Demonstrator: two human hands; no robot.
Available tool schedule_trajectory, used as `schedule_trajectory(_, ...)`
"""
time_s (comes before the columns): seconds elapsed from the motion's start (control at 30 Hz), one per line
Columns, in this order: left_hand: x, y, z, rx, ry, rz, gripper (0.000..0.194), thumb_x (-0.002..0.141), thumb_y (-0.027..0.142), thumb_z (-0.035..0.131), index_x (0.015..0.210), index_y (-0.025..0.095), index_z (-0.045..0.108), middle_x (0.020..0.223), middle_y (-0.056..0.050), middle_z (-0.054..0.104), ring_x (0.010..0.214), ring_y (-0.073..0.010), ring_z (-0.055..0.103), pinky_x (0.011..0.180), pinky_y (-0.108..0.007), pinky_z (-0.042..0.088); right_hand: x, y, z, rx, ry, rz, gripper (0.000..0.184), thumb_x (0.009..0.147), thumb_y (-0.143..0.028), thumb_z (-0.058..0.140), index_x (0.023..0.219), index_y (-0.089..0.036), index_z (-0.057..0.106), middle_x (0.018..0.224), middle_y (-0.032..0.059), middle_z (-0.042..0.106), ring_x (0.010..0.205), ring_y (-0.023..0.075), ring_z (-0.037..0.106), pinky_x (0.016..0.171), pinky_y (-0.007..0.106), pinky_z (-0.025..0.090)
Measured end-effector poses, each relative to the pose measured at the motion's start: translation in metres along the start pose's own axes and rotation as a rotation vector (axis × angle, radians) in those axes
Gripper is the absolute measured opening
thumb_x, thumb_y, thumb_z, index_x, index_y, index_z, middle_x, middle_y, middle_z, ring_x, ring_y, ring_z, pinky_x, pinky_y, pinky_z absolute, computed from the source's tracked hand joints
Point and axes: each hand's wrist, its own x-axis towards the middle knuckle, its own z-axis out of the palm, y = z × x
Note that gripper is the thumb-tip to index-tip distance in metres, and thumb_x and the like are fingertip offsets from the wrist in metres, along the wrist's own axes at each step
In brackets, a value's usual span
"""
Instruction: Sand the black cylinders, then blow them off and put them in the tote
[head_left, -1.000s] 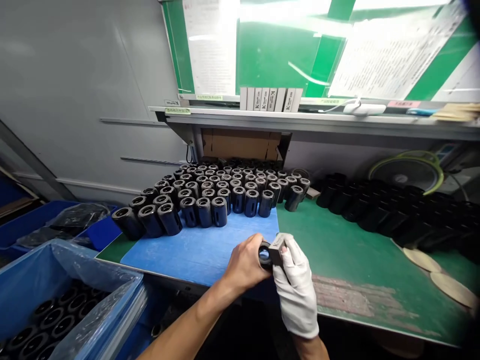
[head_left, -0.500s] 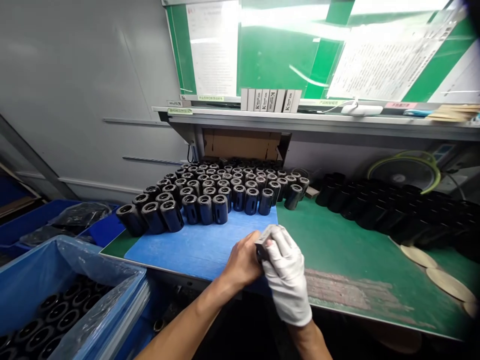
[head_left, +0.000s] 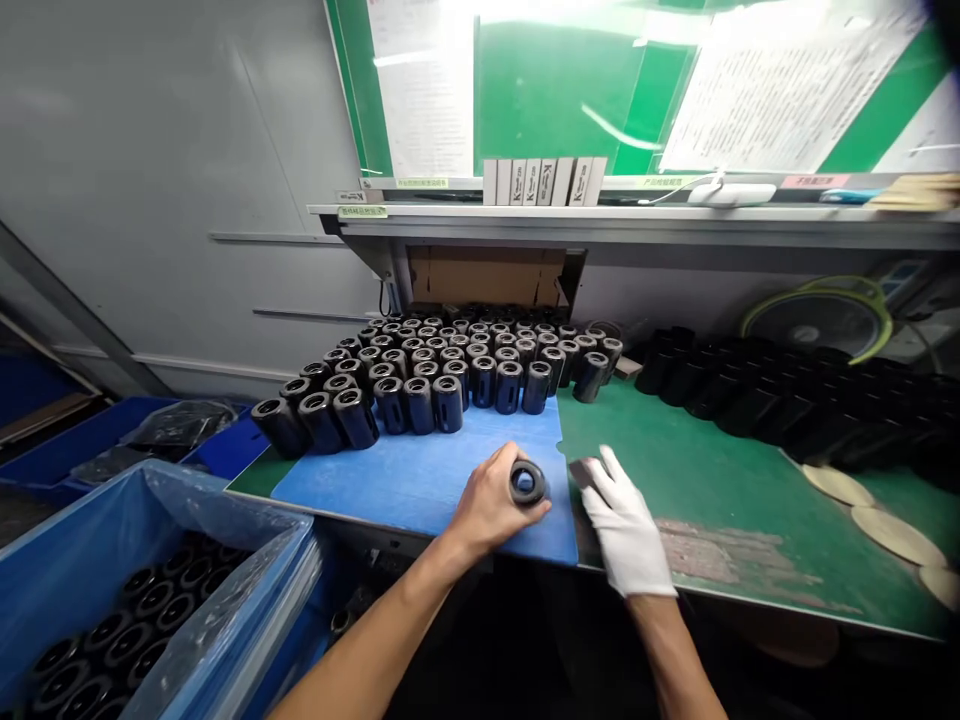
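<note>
My bare left hand (head_left: pixel 491 500) is wrapped round a black hollow cylinder (head_left: pixel 527 482), its open end turned up toward me above the blue mat (head_left: pixel 420 485). To its right, apart from the cylinder, my right hand (head_left: pixel 626 520) wears a white glove and holds a grey sanding block (head_left: pixel 583 472) under its fingers, low over the green tabletop. The thumb side of that hand is partly hidden. Behind both hands stand rows of similar glossy black cylinders (head_left: pixel 420 405), upright, several with a slot in the side.
At lower left stands a blue bin (head_left: pixel 292 530) lined with plastic and holding more cylinders. Dark cylinders (head_left: pixel 757 405) crowd the right side, near round tan discs (head_left: pixel 896 537) and a fan (head_left: pixel 817 325). Overhead runs a shelf (head_left: pixel 450 222) with grey blocks (head_left: pixel 544 182) on it.
The sanding block was against the cylinder with both hands together. My gloved right hand has moved away to the right with the block, and the cylinder's open end now faces me.
</note>
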Motion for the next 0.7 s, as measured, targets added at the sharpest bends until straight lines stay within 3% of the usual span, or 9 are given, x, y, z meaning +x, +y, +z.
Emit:
schedule_trajectory(0.1, -0.004, -0.003, -0.002, -0.043, 0.004, 0.009, 0.042, 0.067, 0.027, 0.081, 0.101, 0.022, 0.057, 0.094, 0.0, 0.066, 0.085, -0.0182, 0.063, 0.077, -0.028, 0.047, -0.007, 0.014, -0.005, 0.142, -0.004, 0.086, 0.047, 0.096, -0.045, 0.05, 0.142, -0.036, 0.049, 0.144, 0.0034, 0.05, 0.128, 0.02, 0.053, 0.101, 0.033, 0.054)
schedule_trajectory(0.2, -0.009, -0.009, 0.0, -0.137, 0.034, 0.004, 0.047, 0.066, 0.027, 0.083, 0.106, 0.021, 0.058, 0.11, -0.003, 0.067, 0.1, -0.0205, 0.064, 0.088, -0.029, 0.048, -0.013, 0.002, -0.001, 0.275, -0.023, 0.139, 0.056, 0.094, -0.05, 0.053, 0.148, -0.039, 0.04, 0.152, 0.0003, 0.038, 0.136, 0.0204, 0.044, 0.114, 0.032, 0.044)
schedule_trajectory(0.33, -0.012, -0.022, 0.008, -0.273, 0.028, -0.082, 0.051, 0.066, 0.025, 0.084, 0.111, 0.02, 0.059, 0.116, -0.006, 0.069, 0.102, -0.0213, 0.066, 0.092, -0.03, 0.051, -0.031, -0.022, 0.004, 0.123, 0.024, 0.173, 0.058, 0.095, -0.052, 0.05, 0.15, -0.039, 0.037, 0.152, 0.0024, 0.038, 0.136, 0.0259, 0.044, 0.114, 0.044, 0.042)
schedule_trajectory(0.43, -0.012, -0.034, 0.014, -0.357, 0.033, -0.075, 0.057, 0.066, 0.025, 0.083, 0.119, 0.018, 0.061, 0.116, -0.008, 0.07, 0.105, -0.0223, 0.066, 0.095, -0.031, 0.051, -0.044, -0.039, 0.009, -0.046, -0.053, 0.049, 0.059, 0.095, -0.043, 0.051, 0.151, -0.037, 0.035, 0.155, 0.0034, 0.033, 0.14, 0.0292, 0.038, 0.115, 0.051, 0.041)
schedule_trajectory(0.57, -0.015, -0.039, 0.018, -0.368, 0.138, -0.077, 0.028, 0.081, 0.024, 0.069, 0.108, 0.016, 0.068, 0.105, -0.007, 0.073, 0.096, -0.0201, 0.068, 0.085, -0.027, 0.053, -0.03, -0.06, 0.025, -0.21, -0.214, -0.209, 0.047, 0.096, -0.028, 0.044, 0.142, -0.027, 0.05, 0.152, 0.0051, 0.038, 0.142, 0.0286, 0.034, 0.107, 0.045, 0.049)
schedule_trajectory(0.7, -0.017, -0.037, 0.019, -0.326, 0.148, -0.068, 0.036, 0.074, 0.017, 0.073, 0.11, 0.017, 0.068, 0.098, -0.004, 0.074, 0.086, -0.0184, 0.068, 0.076, -0.024, 0.052, -0.015, -0.069, 0.032, -0.215, -0.314, -0.204, 0.043, 0.099, -0.022, 0.036, 0.14, -0.018, 0.051, 0.15, 0.0082, 0.041, 0.14, 0.0271, 0.038, 0.103, 0.042, 0.051)
